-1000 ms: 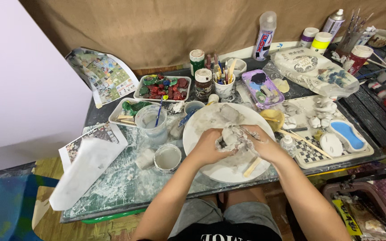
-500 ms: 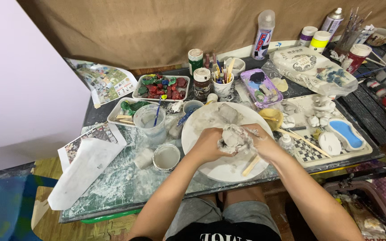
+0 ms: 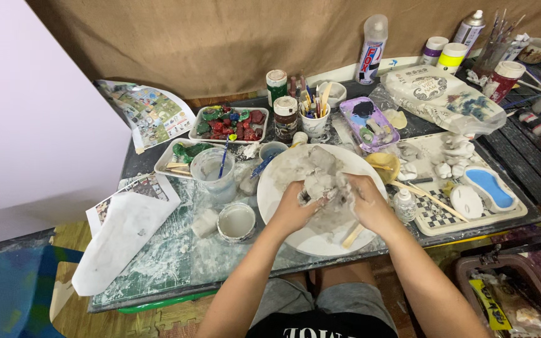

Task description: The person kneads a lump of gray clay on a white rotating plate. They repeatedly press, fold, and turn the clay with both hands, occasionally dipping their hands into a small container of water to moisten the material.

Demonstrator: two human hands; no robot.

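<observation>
We had both hands wrapped around a grey lump of clay [image 3: 322, 186] that sat on the round white plate [image 3: 283, 188] in the middle of the desk [image 3: 176, 263]. Our left hand [image 3: 294, 209] pressed in from one side with its fingers curled onto the lump, and our right hand [image 3: 365, 203] closed on it from the other (the fingertips were smeared grey). A flat wooden stick [image 3: 352, 236] lay on the plate just beside our right wrist. Left of the plate stood a small white cup [image 3: 236, 221] and a clear tumbler [image 3: 213, 173] with a blue brush in it. Behind them was a tray of red and green pieces [image 3: 230, 123]. A checkered tray [image 3: 452, 216] lay to the right.
</observation>
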